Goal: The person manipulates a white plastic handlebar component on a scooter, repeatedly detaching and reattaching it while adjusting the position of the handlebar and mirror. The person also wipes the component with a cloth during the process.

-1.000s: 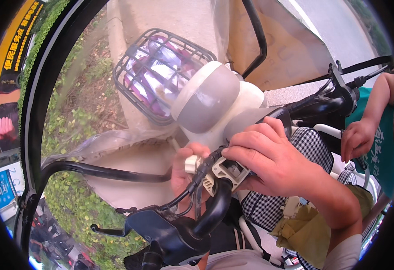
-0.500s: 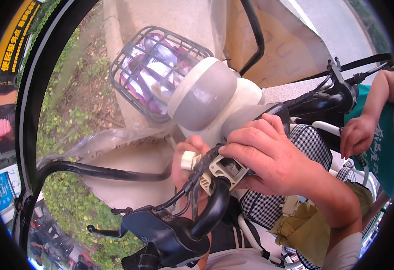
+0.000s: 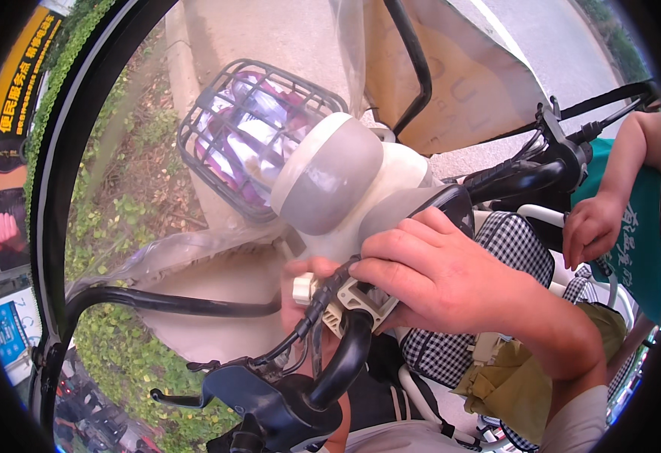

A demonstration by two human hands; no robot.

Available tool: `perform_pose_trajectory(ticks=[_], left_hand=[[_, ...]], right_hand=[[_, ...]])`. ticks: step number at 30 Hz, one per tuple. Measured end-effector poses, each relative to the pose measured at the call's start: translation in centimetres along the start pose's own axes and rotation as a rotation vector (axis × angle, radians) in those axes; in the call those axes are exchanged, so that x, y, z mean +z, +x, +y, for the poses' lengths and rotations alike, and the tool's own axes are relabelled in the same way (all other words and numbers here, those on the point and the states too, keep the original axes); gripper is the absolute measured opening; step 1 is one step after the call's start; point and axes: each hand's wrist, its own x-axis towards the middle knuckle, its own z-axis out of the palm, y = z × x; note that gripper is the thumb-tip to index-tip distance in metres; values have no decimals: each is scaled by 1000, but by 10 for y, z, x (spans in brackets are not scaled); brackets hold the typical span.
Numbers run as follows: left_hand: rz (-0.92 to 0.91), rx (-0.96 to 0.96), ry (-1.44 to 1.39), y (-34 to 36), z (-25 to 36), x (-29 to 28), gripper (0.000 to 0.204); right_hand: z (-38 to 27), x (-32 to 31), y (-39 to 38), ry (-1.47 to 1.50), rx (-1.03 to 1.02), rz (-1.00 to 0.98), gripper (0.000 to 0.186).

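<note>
Pinching the cream plastic bracket [image 3: 353,299] beside the black handlebar [image 3: 345,365], right hand [image 3: 447,281], fingers clamped on; left hand [image 3: 294,303] half-hidden, its fingers' grip—can't tell!

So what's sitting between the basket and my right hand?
In the head view, the rounded grey-and-cream front housing lies between the basket and your right hand.

Black basket [image 3: 225,195]; checked cloth [image 3: 515,245]; green shrubbery [image 3: 130,347]
</note>
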Motion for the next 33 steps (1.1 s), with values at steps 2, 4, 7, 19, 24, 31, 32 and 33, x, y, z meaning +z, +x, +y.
perform_pose_trajectory(ticks=[2, 4, 7, 19, 24, 31, 32, 33], left_hand=[[-7, -29, 21, -1, 3, 4, 13], [23, -22, 83, 2, 1, 12, 13], [40, 73, 210, 5, -2, -4, 12], [129, 153, 274, -3, -6, -2, 45], [-178, 149, 308, 3, -1, -26, 38], [12, 248, 333, -4, -14, 4, 34], [-60, 213, 339, -3, -13, -7, 34], [-127, 201, 354, -3, -10, -12, 34]], right_hand=[[-3, -2, 6, -136, -11, -20, 41], [-4, 7, 5, -249, -10, -29, 34], [-7, 12, 10, -356, -59, -41, 27], [-12, 18, 5, -236, -6, 28, 36], [-31, 13, 4, -252, 141, -16, 41], [-27, 17, 3, -78, 208, -77, 54], [-28, 17, 2, -53, 249, -100, 61], [-31, 15, 3, -61, 240, -96, 61]])
